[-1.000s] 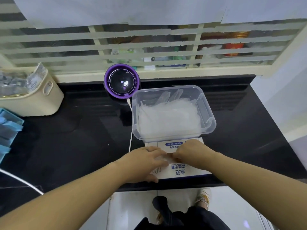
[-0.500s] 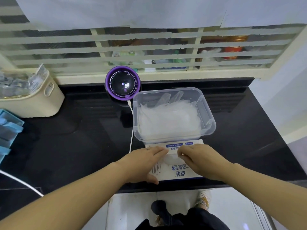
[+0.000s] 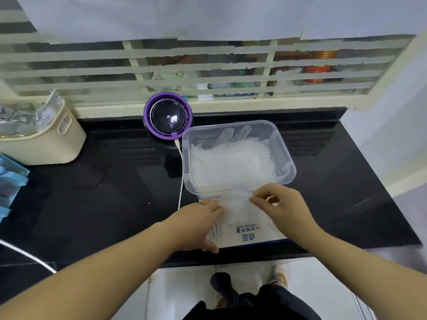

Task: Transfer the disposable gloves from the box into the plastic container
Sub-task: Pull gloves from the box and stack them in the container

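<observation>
- Since half a second ago, the right hand (image 3: 282,209) has come up off the box (image 3: 248,236) and drawn a clump of gloves (image 3: 235,207) out of its opening. The left hand (image 3: 198,224) has stayed put.
- Thumb and forefinger of the right hand pinch the thin film at its edge, with the other fingers loosely curled. A light grip like this probably suits such flimsy, clingy stuff.
- Fingers straight, the left hand lies flat on the box top with its thumb at the near side. It looks to be holding the light carton down so it does not rise with the gloves.
- Part of the clump is out and its lower end is still at the opening. Its top reaches just short of the near rim of the plastic container (image 3: 287,158).
- This clear container sits right against the far side of the box, so each carry is short. A pile of gloves (image 3: 231,165) already fills most of it.
- Both stand on a glossy black counter (image 3: 104,192), with the box at its near edge.
- Behind the container is a round purple device (image 3: 168,117), and its white cable (image 3: 181,181) runs down past the container's left wall.
- Far left are a cream basket (image 3: 46,144) of packets and something blue, cut off by the frame.
- Beyond is a window (image 3: 208,65) with frosted strips, and pale floor tiles show below the counter.
</observation>
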`<state>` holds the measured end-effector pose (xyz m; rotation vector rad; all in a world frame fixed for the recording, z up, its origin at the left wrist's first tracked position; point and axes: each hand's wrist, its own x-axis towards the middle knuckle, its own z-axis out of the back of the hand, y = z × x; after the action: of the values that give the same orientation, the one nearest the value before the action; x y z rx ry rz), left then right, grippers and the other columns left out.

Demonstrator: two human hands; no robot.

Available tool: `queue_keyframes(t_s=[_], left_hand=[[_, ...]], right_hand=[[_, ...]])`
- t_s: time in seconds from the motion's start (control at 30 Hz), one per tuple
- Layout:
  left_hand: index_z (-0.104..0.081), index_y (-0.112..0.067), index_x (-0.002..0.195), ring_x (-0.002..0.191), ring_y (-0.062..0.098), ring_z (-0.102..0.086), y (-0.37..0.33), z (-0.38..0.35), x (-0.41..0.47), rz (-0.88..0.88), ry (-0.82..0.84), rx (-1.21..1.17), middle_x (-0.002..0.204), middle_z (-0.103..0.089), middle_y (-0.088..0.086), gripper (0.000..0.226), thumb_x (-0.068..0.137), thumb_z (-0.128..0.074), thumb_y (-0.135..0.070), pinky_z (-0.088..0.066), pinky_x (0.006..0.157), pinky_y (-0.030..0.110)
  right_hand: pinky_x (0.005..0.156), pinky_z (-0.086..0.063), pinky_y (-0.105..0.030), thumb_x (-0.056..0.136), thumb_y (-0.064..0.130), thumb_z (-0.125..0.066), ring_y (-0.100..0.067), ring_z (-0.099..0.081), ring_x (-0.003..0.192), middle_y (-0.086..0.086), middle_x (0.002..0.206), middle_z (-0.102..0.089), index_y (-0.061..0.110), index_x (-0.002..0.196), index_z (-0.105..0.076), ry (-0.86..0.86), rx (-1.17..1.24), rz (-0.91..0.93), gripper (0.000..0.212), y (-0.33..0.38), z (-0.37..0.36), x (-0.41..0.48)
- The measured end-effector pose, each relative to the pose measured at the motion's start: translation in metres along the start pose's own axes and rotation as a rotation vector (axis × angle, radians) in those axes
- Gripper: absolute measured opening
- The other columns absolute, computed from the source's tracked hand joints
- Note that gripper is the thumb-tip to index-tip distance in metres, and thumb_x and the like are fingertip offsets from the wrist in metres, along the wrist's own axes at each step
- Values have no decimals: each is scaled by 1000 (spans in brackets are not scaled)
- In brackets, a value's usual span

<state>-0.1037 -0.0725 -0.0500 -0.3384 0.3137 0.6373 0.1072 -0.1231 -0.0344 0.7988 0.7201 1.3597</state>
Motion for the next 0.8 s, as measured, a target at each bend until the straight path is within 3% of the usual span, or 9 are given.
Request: queue_keyframes(t_s=[0.13, 0.33, 0.5, 0.6, 0.7, 0.8], left_hand=[[-37, -14, 139, 134, 19, -33, -3, 3, 0, -5, 22, 38, 149, -30, -1, 77, 80, -68, -54, -32, 108, 29], [-42, -15, 135, 133, 17, -33, -2, 7, 0, 11, 60, 31, 149, -30, -3, 72, 81, -66, -56, -35, 106, 30], [-41, -25, 140, 132, 12, -39, 4, 16, -10, 67, 72, -204, 146, -38, -13, 70, 82, -68, -52, -39, 105, 30], [-54, -32, 132, 113, -3, -53, 7, 46, -22, 106, 90, -381, 131, -55, -18, 51, 86, -66, -48, -40, 101, 20], [-67, -36, 108, 89, -11, -63, 14, 97, -33, 150, -64, -630, 102, -70, -22, 20, 90, -61, -44, -49, 86, 13], [-64, -25, 110, 91, 7, -70, 26, 137, -33, 232, -402, -1090, 96, -73, -9, 27, 91, -54, -42, -55, 81, 25]], right_hand=[[67, -48, -9, 86, 17, -67, 1, -61, 74, 19, 78, -68, 31, 78, -68, -96, 157, -45, 16, 15, 8, -2], [70, -46, -5, 89, 17, -61, 10, -61, 78, 25, 83, -65, 36, 86, -66, -112, 193, 80, 19, 53, 26, 17], [73, -49, -7, 91, 18, -58, 7, -63, 82, 29, 80, -67, 34, 95, -67, -210, 266, 139, 18, 76, 51, 38], [73, -49, -7, 92, 20, -57, 5, -63, 85, 21, 91, -67, 30, 102, -66, -272, 251, 191, 17, 92, 65, 53], [73, -49, -6, 92, 21, -58, 6, -62, 88, 21, 95, -65, 32, 107, -63, -279, 192, 276, 19, 106, 76, 69], [77, -46, -7, 93, 18, -58, 8, -58, 90, 18, 98, -64, 29, 109, -64, -222, 27, 456, 20, 120, 77, 86]])
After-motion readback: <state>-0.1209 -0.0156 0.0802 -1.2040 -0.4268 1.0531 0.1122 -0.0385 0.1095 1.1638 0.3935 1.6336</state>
